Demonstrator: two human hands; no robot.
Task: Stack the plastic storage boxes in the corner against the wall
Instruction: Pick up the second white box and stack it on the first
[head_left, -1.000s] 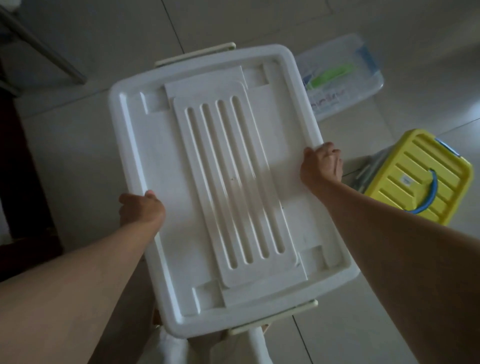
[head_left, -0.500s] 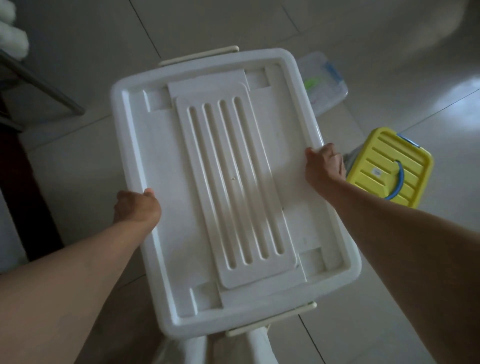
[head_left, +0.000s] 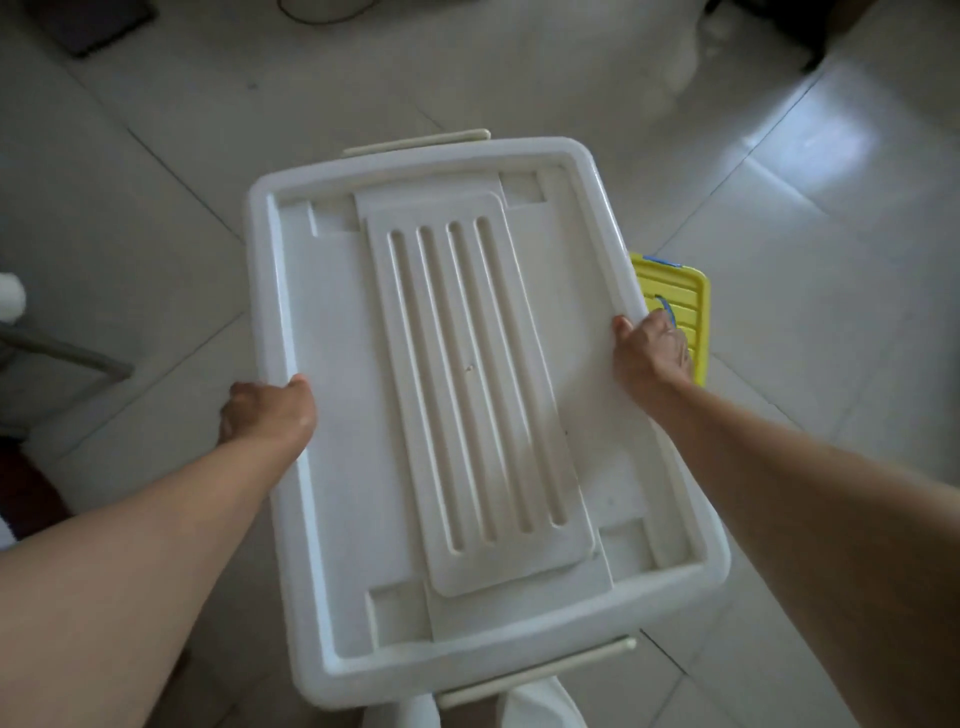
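A large white plastic storage box (head_left: 332, 441) with a ribbed lid fills the middle of the head view, held up above the tiled floor. My left hand (head_left: 267, 413) grips its left long edge, thumb on the lid rim. My right hand (head_left: 652, 351) grips the right long edge. A smaller yellow storage box (head_left: 680, 304) with a blue handle sits on the floor behind the white box's right edge, mostly hidden by it and by my right hand.
Grey metal furniture legs (head_left: 62, 356) stand at the left edge. A dark mat (head_left: 88, 21) lies at the top left. Dark furniture (head_left: 769, 26) fills the top right corner. My white trouser legs (head_left: 535, 701) show below the box.
The view has swung round with the box in my hands. The clear box on the floor has left view, and the yellow box has slid behind the white box's right edge.
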